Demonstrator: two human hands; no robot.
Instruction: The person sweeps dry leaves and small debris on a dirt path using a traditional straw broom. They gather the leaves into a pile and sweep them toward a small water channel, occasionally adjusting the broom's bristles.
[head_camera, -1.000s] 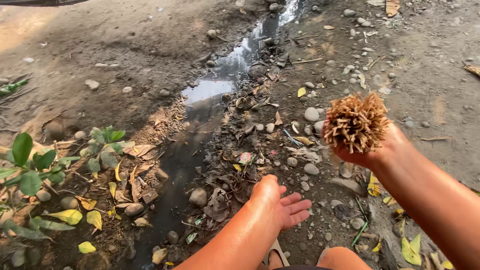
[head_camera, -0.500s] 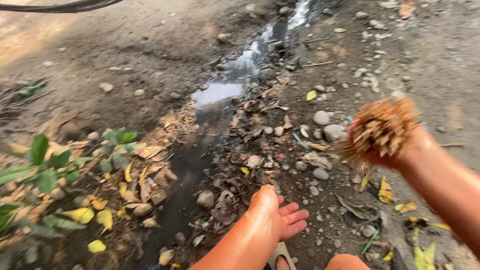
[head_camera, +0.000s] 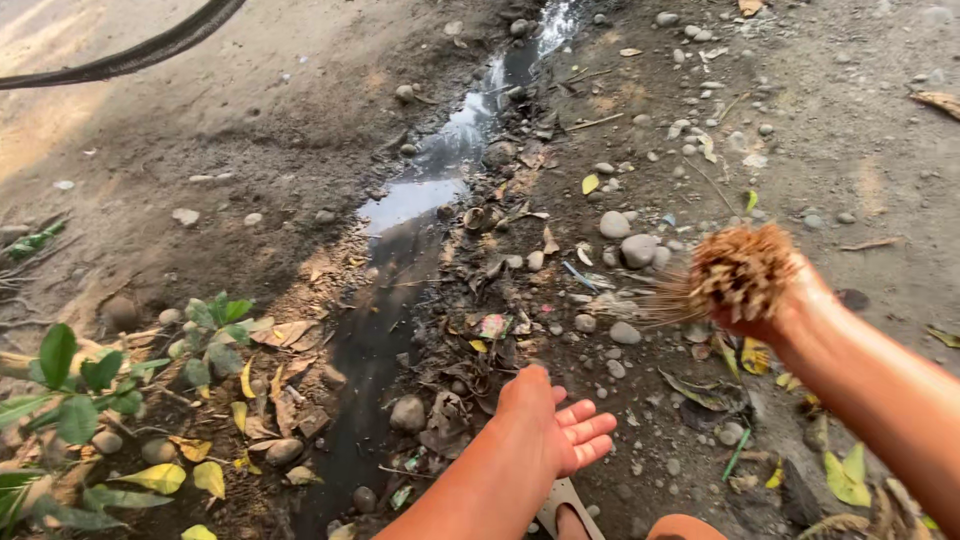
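Head view — right hand (head_camera: 775, 310) grasps blurred stick broom (head_camera: 735, 275); left hand (head_camera: 555, 425) open, empty.

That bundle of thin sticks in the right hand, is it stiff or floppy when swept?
The stick bundle probably flexes: its thin strands fan out. It seems light, since the right hand alone holds it. Loose strands might slip out.

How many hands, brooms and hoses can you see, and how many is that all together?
Hands: 2, the left hand open over the ground and the right hand
Stick broom: 1, gripped in the right hand
Black hose: 1, across the top left corner
Total: 4
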